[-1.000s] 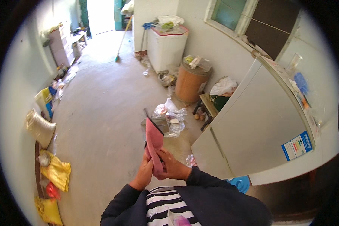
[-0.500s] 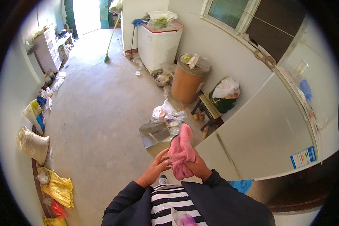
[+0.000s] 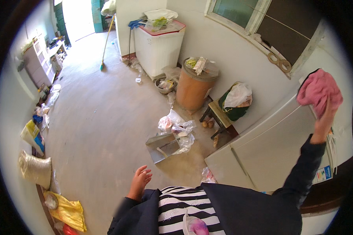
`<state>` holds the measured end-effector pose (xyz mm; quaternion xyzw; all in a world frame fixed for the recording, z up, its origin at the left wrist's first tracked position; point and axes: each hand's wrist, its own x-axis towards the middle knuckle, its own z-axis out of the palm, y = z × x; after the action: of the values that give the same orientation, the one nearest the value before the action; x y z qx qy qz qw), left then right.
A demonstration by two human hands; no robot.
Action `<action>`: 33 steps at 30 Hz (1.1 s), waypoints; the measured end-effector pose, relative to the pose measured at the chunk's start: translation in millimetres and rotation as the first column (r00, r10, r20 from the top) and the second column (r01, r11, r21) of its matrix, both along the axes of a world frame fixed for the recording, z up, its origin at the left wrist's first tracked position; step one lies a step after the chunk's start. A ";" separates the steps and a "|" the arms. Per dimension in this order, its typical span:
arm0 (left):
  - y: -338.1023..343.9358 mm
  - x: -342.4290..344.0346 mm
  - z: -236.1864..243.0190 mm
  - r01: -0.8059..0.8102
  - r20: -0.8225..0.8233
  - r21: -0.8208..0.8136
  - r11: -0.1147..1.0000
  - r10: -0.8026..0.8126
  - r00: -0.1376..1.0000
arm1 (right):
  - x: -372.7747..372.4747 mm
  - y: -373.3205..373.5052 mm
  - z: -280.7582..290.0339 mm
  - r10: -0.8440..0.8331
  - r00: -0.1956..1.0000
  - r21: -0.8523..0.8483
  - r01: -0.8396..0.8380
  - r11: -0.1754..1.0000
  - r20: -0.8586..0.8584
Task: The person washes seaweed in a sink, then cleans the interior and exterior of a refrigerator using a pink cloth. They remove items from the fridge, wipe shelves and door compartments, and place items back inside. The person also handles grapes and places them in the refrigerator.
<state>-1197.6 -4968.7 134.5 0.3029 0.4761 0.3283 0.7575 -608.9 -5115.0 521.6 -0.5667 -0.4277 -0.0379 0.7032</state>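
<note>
A pink cloth (image 3: 321, 89) with a dark edge is at the top of the white refrigerator (image 3: 276, 147), on the right. My right hand (image 3: 326, 119) holds it there at the end of an outstretched arm. The fingers lie against the fabric and are partly lost in its folds. Low in the middle, my left hand (image 3: 139, 181) hangs in the air in front of my body. Its fingers are loosely bent and apart, with nothing in them.
A metal dustpan (image 3: 162, 148) lies on the floor beside crumpled plastic bags (image 3: 184, 131). Behind stand a wooden stool (image 3: 219, 113), a brown drum (image 3: 194, 92) and a white appliance (image 3: 159, 51). Sacks (image 3: 35, 168) line the left wall. A window (image 3: 239, 13) is upper right.
My right hand has carried the pink cloth from in front of my body up to the refrigerator's top. My left hand has come off the cloth and moved left and down.
</note>
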 end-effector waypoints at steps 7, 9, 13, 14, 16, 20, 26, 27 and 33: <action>90.1 -78.0 -30.5 0.195 -0.052 -0.068 0.978 -0.198 0.979 | 152.6 -159.9 52.4 -0.567 -0.028 0.015 1.000 -0.027 0.823; 122.5 -116.7 -32.1 0.078 -0.119 -0.019 0.997 -0.080 0.990 | 71.8 -51.1 -23.8 -0.507 -0.110 0.229 0.957 0.180 0.855; 187.9 -197.9 -34.4 0.032 -0.128 -0.029 0.999 -0.035 0.991 | -206.5 109.1 -185.5 -0.193 0.663 -0.299 0.553 0.778 0.724; 204.1 -213.1 -33.1 0.041 -0.123 -0.022 0.999 -0.043 0.991 | -244.5 131.5 -237.4 -0.075 0.776 -0.478 0.458 0.750 0.626; 235.2 -238.5 -29.7 0.059 -0.113 -0.027 0.998 -0.062 0.992 | -298.3 163.8 -334.6 0.166 0.884 -0.753 0.258 0.605 0.437; 298.3 -260.4 -16.7 0.086 -0.122 -0.016 0.996 -0.087 0.989 | -393.9 235.1 -392.9 0.454 0.876 -0.974 0.068 0.218 0.163; 409.7 -307.6 -54.5 -0.010 -0.073 -0.094 0.996 0.004 0.997 | -386.4 375.1 -401.3 0.507 0.853 -0.992 0.106 0.063 0.123; 428.1 -330.3 -88.2 -0.071 -0.065 -0.082 0.994 0.066 0.996 | -395.4 407.5 -385.8 0.538 0.836 -0.990 0.142 -0.029 0.104; 388.9 -550.8 -295.8 -0.498 -0.526 0.204 0.843 0.523 0.671 | -455.7 661.2 -398.5 0.817 0.565 -0.991 0.019 0.129 0.117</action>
<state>-1748.5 -4579.8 -161.3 0.2569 0.7356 0.4325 0.4536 -1064.5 -4453.8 123.1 -0.6452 -0.7265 0.2364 -0.0083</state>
